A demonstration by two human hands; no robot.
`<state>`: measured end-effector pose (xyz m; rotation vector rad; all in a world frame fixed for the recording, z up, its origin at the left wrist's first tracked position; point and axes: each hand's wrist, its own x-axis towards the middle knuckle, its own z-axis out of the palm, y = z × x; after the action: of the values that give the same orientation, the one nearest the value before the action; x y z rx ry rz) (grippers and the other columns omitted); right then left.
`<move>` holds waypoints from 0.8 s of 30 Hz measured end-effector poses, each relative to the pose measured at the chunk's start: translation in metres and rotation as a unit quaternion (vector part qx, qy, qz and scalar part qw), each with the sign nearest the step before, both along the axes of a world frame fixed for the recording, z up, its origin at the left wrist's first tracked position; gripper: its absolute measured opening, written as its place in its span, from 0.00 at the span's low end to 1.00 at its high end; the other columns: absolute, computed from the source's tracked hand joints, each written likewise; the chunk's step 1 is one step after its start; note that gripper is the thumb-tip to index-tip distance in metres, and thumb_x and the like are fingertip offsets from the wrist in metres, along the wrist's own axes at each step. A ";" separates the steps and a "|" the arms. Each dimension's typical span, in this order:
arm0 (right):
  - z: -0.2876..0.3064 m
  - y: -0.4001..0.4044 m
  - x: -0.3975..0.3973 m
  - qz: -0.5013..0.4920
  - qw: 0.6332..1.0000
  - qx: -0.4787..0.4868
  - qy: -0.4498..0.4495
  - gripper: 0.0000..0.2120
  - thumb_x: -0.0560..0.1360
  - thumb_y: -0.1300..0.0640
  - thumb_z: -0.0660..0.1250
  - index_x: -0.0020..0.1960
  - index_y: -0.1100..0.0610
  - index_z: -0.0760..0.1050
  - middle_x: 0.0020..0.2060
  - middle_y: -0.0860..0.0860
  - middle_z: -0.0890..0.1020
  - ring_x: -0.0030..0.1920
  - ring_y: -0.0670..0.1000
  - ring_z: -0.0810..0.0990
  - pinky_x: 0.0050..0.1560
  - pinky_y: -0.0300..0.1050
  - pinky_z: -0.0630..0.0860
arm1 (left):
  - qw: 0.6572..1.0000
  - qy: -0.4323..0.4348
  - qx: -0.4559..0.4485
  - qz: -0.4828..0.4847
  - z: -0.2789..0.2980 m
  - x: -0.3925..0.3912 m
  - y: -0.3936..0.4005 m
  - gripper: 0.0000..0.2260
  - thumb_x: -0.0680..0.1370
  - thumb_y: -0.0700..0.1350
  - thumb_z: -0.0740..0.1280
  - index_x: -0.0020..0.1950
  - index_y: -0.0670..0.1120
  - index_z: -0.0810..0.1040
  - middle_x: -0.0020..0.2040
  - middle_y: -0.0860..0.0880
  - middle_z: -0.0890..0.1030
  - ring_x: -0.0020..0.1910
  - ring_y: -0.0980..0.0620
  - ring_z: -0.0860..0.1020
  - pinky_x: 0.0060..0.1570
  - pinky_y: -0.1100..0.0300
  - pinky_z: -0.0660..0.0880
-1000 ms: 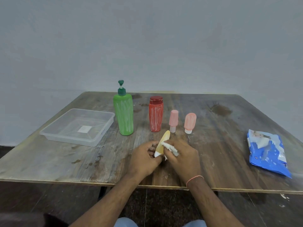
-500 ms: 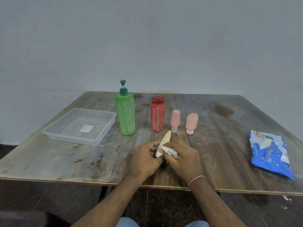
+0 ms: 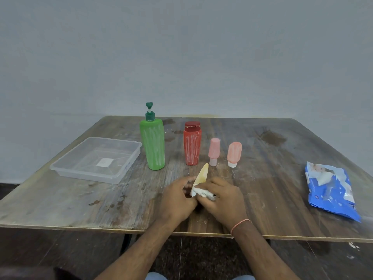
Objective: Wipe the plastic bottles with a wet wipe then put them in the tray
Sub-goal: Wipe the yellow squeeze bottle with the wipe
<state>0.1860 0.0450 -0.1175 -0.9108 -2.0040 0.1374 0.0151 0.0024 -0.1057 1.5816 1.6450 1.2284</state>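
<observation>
My left hand (image 3: 178, 199) grips the lower end of a small yellow bottle (image 3: 202, 175), which points up and away from me. My right hand (image 3: 224, 198) presses a crumpled white wet wipe (image 3: 202, 193) against the bottle's base. Behind stand a green pump bottle (image 3: 152, 144), a red bottle (image 3: 192, 146) and two small pink bottles (image 3: 213, 151) (image 3: 234, 153), all streaked with white. The clear plastic tray (image 3: 133, 156) sits at the left with nothing in it but a label on its floor.
A blue wet wipe pack (image 3: 331, 190) lies near the table's right edge. The worn wooden table (image 3: 80, 199) has dark stains. A grey wall rises behind the table's far edge.
The hands and the yellow bottle stay in nearly the same place. The wipe in my right hand has shifted slightly lower along the bottle, toward its base.
</observation>
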 end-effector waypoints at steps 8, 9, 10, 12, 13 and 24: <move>0.002 0.001 0.003 -0.025 0.997 -0.051 0.058 0.06 0.73 0.47 0.75 0.48 0.47 0.85 0.42 0.40 0.83 0.42 0.45 0.81 0.40 0.49 0.80 | 0.998 -0.055 -0.004 0.009 -0.002 -0.003 0.003 0.22 0.74 0.41 0.79 0.64 0.60 0.84 0.50 0.61 0.87 0.47 0.60 0.86 0.52 0.57 0.85; 0.002 0.002 0.003 -0.040 0.995 -0.055 0.068 0.05 0.73 0.48 0.76 0.47 0.47 0.84 0.42 0.40 0.83 0.41 0.45 0.81 0.39 0.49 0.80 | 0.998 -0.059 -0.007 0.004 -0.003 -0.005 0.004 0.21 0.74 0.43 0.80 0.65 0.59 0.84 0.50 0.60 0.87 0.48 0.59 0.87 0.53 0.55 0.85; 0.003 0.004 0.004 -0.057 0.993 -0.062 0.084 0.04 0.74 0.49 0.77 0.47 0.46 0.84 0.41 0.39 0.82 0.41 0.44 0.81 0.39 0.46 0.80 | 0.998 -0.059 -0.012 -0.005 -0.003 -0.006 0.004 0.20 0.75 0.44 0.80 0.65 0.58 0.84 0.51 0.59 0.88 0.49 0.59 0.87 0.54 0.54 0.85; 0.005 0.006 0.004 -0.073 0.988 -0.077 0.114 0.07 0.74 0.54 0.79 0.48 0.45 0.83 0.41 0.34 0.81 0.43 0.41 0.82 0.40 0.35 0.78 | 0.998 -0.046 -0.026 -0.028 -0.002 -0.009 0.005 0.18 0.76 0.46 0.79 0.65 0.57 0.84 0.51 0.58 0.88 0.49 0.58 0.87 0.54 0.51 0.85; 0.005 0.006 0.004 -0.066 0.987 -0.083 0.123 0.08 0.74 0.56 0.79 0.49 0.45 0.84 0.42 0.32 0.81 0.44 0.40 0.82 0.42 0.30 0.76 | 0.998 -0.037 -0.032 -0.039 -0.002 -0.010 0.005 0.17 0.77 0.46 0.78 0.64 0.57 0.84 0.50 0.58 0.88 0.49 0.58 0.87 0.55 0.50 0.85; 0.006 0.009 0.005 -0.074 0.977 -0.128 0.151 0.07 0.75 0.52 0.78 0.47 0.41 0.83 0.42 0.37 0.83 0.44 0.43 0.82 0.40 0.40 0.81 | 0.995 0.026 -0.051 -0.078 -0.001 -0.012 0.006 0.14 0.80 0.50 0.73 0.61 0.69 0.81 0.48 0.59 0.88 0.49 0.54 0.86 0.55 0.47 0.83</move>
<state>0.1915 0.0539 -0.1119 -1.1260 -1.6531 0.4318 0.0027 0.0083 -0.1065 1.6566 1.5569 1.0143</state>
